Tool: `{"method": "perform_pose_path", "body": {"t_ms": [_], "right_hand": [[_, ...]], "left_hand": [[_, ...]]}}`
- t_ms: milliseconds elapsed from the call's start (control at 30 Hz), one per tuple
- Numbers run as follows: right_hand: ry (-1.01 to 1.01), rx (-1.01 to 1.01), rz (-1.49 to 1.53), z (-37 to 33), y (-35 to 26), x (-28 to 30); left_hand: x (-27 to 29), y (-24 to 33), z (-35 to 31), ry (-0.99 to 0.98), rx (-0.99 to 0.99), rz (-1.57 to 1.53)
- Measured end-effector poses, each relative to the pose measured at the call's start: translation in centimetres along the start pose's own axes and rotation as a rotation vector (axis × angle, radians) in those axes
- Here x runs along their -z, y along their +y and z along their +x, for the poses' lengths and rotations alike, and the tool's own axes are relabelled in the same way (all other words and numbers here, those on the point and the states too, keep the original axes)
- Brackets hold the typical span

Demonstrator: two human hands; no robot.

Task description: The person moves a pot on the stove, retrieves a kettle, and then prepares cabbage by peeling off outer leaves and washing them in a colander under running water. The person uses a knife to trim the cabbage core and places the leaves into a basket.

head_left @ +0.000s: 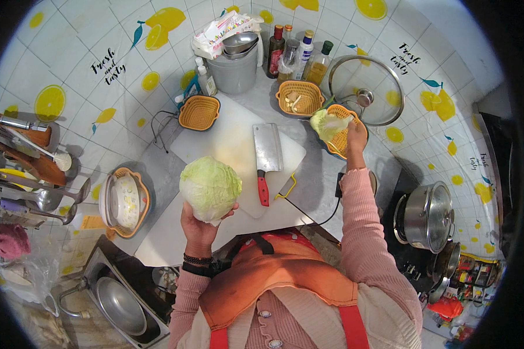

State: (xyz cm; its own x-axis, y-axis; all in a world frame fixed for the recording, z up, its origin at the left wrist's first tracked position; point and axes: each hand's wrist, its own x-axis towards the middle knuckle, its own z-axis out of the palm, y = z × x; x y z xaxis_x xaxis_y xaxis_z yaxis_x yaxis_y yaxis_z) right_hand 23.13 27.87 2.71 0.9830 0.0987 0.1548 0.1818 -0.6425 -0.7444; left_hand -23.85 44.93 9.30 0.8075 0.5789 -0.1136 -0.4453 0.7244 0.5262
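Note:
A pale green round cabbage point(210, 187) rests in my left hand point(202, 224), whose fingers are curled round its underside, above the near part of the white cutting board point(239, 192). My right hand point(357, 139) is over the orange-and-grey basket point(339, 143) at the right. Its fingers are pinched on the edge of a torn cabbage leaf point(330, 123), which lies partly across the basket's far left rim. Between my hands a cleaver point(267, 150) with a red handle lies flat on the board, its blade pointing away from me.
Garlic sits in a second basket point(300, 99); a third basket point(199, 113) stands at the board's far left. Bottles point(276, 52), a grey bucket point(234, 72) and a glass lid point(367, 90) line the back. A steel pot point(428, 216) is at the right, a sink point(121, 305) lower left.

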Motion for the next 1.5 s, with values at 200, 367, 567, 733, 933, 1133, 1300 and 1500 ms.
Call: {"method": "perform_pose_path", "body": {"t_ms": [200, 367, 567, 733, 933, 1133, 1300, 1500], "right_hand": [[-0.222, 0.177, -0.325, -5.5, 6.1, -0.6], [-0.199, 0.109, -0.43, -6.0, 7.7, -2.8], [-0.005, 0.273, -0.151, -9.8, 6.4, -0.3], [-0.12, 0.281, -0.087, -16.3, 1.8, 4.6], [-0.491, 0.598, 0.144, -24.9, -4.2, 5.1], [-0.905, 1.003, 0.227, -32.4, -8.3, -3.7], [-1.093, 1.125, 0.105, -36.6, -7.8, -9.2], [-1.207, 1.116, 0.129, -37.0, -8.9, -9.6]], "left_hand": [[-0.1, -0.6, 0.1, 0.069, 0.041, 0.013], [-0.4, -0.7, -0.3, 0.085, 0.006, 0.045], [0.4, -0.2, -1.0, 0.06, -0.005, -0.058], [0.5, 1.1, -2.0, 0.084, -0.083, -0.03], [1.1, 3.3, -4.3, 0.123, -0.278, 0.02], [1.5, 5.5, -8.7, 0.344, -0.509, 0.023], [2.8, 6.5, -13.0, 0.448, -0.646, -0.01], [4.6, 6.3, -16.2, 0.474, -0.717, -0.019]]}}
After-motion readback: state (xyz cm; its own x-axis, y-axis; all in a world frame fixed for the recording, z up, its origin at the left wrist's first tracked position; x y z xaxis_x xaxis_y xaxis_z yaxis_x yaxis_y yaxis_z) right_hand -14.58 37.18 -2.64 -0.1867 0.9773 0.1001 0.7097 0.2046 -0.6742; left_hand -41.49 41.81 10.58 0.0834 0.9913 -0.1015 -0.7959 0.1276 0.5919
